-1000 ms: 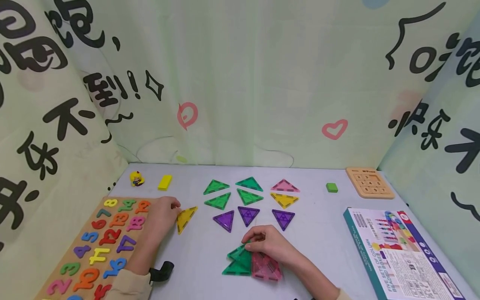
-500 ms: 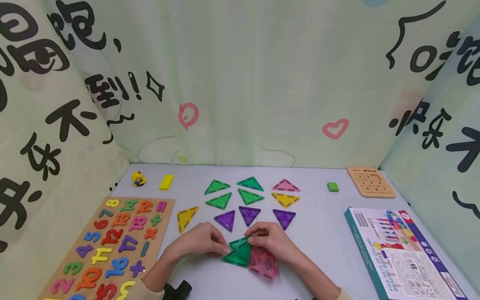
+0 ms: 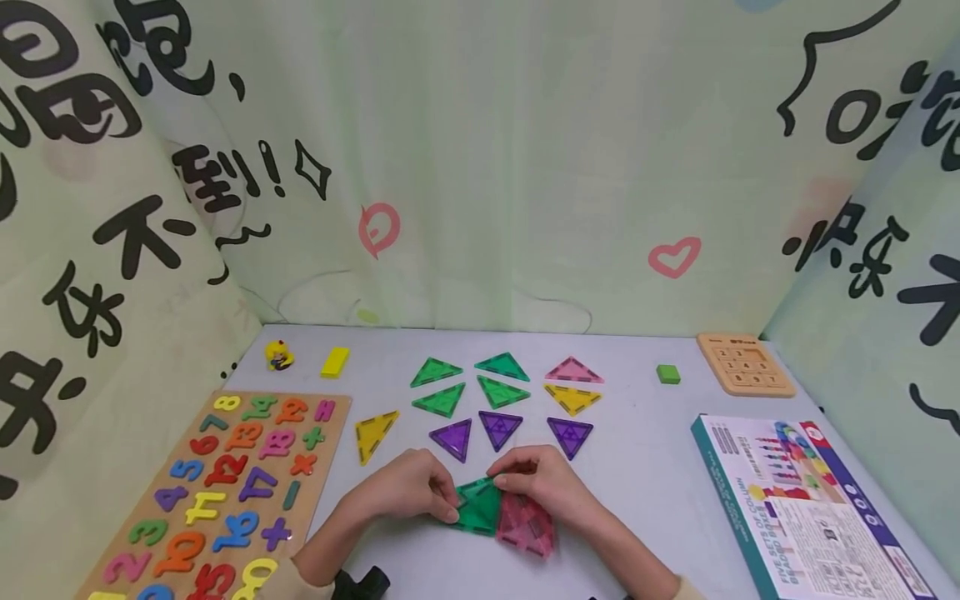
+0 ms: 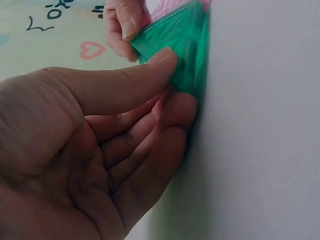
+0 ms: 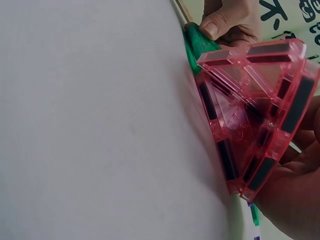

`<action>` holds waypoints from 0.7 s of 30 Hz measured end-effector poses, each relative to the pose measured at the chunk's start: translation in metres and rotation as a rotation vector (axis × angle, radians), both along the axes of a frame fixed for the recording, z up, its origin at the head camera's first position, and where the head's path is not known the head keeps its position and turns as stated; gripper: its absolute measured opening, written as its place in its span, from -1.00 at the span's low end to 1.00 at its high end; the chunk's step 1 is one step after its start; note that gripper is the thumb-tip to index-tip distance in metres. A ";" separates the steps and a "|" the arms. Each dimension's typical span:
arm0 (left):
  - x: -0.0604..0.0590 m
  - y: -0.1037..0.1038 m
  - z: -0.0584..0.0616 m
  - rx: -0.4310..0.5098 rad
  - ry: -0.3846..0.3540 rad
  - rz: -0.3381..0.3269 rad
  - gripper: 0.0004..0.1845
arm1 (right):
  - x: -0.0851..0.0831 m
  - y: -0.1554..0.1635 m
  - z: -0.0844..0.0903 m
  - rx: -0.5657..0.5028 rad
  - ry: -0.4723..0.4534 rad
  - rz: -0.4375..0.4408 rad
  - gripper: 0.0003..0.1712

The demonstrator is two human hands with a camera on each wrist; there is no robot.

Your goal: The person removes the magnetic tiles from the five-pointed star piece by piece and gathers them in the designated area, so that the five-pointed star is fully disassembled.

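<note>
In the head view, two green triangular magnetic tiles (image 3: 480, 510) and pink triangular magnetic tiles (image 3: 527, 527) stand joined on the white table. My left hand (image 3: 416, 485) pinches the outer corner of a green tile between thumb and fingers; the left wrist view shows the thumb lying on the green tile (image 4: 172, 37). At the top of the joined tiles, my right hand (image 3: 546, 479) grips the upper corner with thumb and fingers. Seen from the right wrist, the pink tiles (image 5: 235, 112) lean together, hiding part of that hand.
Loose green (image 3: 438, 400), purple (image 3: 452, 439), pink (image 3: 573, 371) and yellow triangles (image 3: 375, 435) lie beyond the hands. A number board (image 3: 281, 479) is at left, a box (image 3: 802, 500) at right. A wooden puzzle (image 3: 742, 365) and green block (image 3: 668, 374) sit behind.
My left hand has left the yellow triangle at left and come right to the green tiles, pinching one, which now sits closer against the other. The right hand still grips the top.
</note>
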State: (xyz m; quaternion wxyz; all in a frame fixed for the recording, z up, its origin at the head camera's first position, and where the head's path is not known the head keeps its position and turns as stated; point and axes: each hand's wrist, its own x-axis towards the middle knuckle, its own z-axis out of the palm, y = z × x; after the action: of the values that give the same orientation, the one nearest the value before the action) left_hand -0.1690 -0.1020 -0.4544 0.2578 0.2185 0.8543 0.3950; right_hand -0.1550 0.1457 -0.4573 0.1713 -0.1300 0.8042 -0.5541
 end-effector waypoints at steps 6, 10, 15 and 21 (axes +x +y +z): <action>0.000 -0.003 0.001 0.034 0.017 0.007 -0.90 | -0.001 -0.001 -0.002 0.052 0.008 0.009 -0.81; 0.001 -0.002 0.002 0.049 0.050 0.004 -0.89 | -0.001 0.000 -0.003 0.064 0.002 0.006 -0.80; -0.001 -0.002 0.002 0.054 0.073 -0.009 -0.89 | -0.001 0.002 -0.004 0.048 -0.016 0.019 -0.79; -0.006 -0.010 0.006 0.059 0.079 -0.011 -0.92 | -0.001 0.002 -0.003 0.023 -0.035 0.033 -0.76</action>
State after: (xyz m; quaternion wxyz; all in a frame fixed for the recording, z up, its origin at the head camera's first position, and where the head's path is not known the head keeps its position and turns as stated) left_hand -0.1745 -0.1123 -0.4482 0.2196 0.2463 0.8505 0.4096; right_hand -0.1564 0.1479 -0.4605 0.1958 -0.1314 0.8052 -0.5441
